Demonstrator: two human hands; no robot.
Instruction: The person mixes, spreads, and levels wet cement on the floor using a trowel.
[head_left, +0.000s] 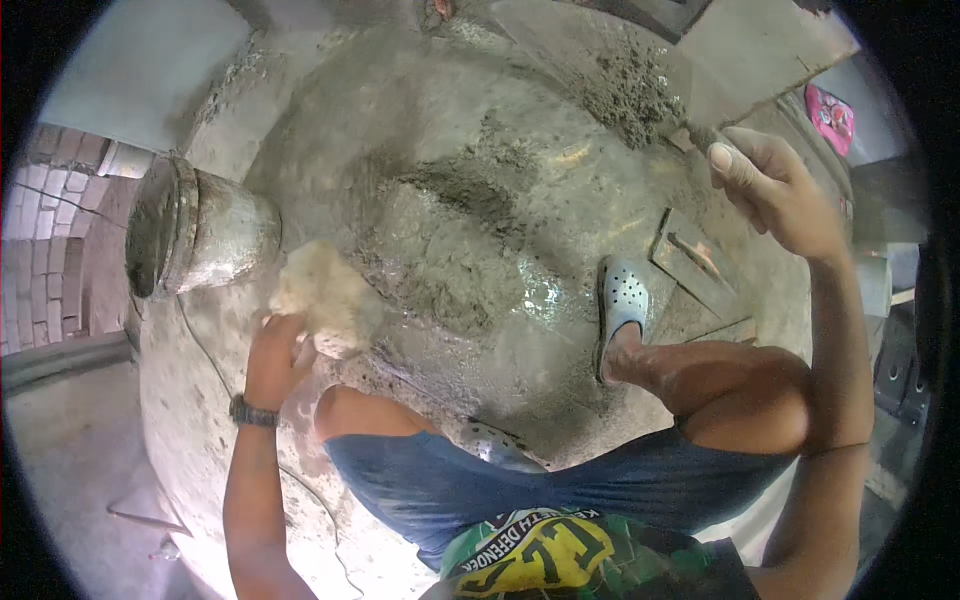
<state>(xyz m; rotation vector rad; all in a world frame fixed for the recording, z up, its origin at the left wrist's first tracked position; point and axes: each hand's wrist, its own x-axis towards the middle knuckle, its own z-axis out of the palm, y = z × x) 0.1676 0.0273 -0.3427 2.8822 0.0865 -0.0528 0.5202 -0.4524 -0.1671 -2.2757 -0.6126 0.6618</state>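
The left forearm (pixel 256 490) rises nearly straight from the lower edge, and the left hand (pixel 276 362) tips slightly inward at its end, knuckles forward and fingers bent in a grip. On the other side, the right forearm (pixel 840 340) reaches farther up, the wrist (pixel 826 250) bending so that the right hand (pixel 775 190) points inward, its fingers curled and the thumb (pixel 737 166) laid along the top, nail showing. Both knees are bent, the right knee (pixel 790 390) turned well outward.
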